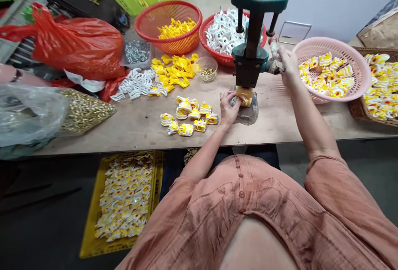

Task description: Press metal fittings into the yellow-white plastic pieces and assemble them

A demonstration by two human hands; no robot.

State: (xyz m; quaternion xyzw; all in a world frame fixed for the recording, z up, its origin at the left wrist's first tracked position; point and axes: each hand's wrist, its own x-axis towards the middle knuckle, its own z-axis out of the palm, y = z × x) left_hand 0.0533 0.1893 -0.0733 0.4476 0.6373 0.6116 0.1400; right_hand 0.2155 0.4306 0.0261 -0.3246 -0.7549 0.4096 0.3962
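Note:
A hand-operated green press (248, 65) stands on the table in front of me. Its dark head is lowered onto a small yellow-and-white plastic piece (245, 100) at the base. My left hand (229, 107) is closed, its fingertips pinching that piece from the left. Wrapped round the press lever (274, 52), my right hand (289, 63) grips at the right of the head. Several striped yellow-and-white plastic pieces (185, 129) lie in a loose group left of my left hand. The face of the pinched piece is partly hidden by fingers and press.
Red baskets hold yellow parts (177, 29) and white parts (224, 30). A pink basket (362, 69) stands right of my right hand. Loose yellow parts (177, 73), white wavy parts (137, 85) and a cup of brass bits (207, 71) lie left. A yellow crate (90, 228) sits below the table.

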